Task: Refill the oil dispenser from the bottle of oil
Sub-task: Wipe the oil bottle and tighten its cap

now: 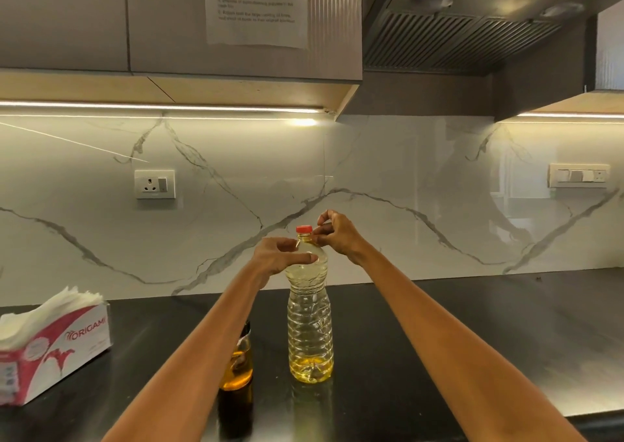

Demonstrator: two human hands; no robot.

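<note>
Standing: one oil bottle (310, 320), one red cap (304, 229), one dispenser (240, 370), two hands.

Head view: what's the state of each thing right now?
Oil bottle: upright on counter, mostly full.
Red cap: on.
Left hand: holding bottle's shoulder.
Right hand: fingers at cap.
Oil dispenser: upright, part hidden behind left forearm.
Tissue pack: open.

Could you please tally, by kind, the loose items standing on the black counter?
Oil containers: 2, the clear oil bottle with a red cap and the dark oil dispenser, partly behind the left forearm.
Napkin packs: 1, the napkin pack.
Total: 3
</note>
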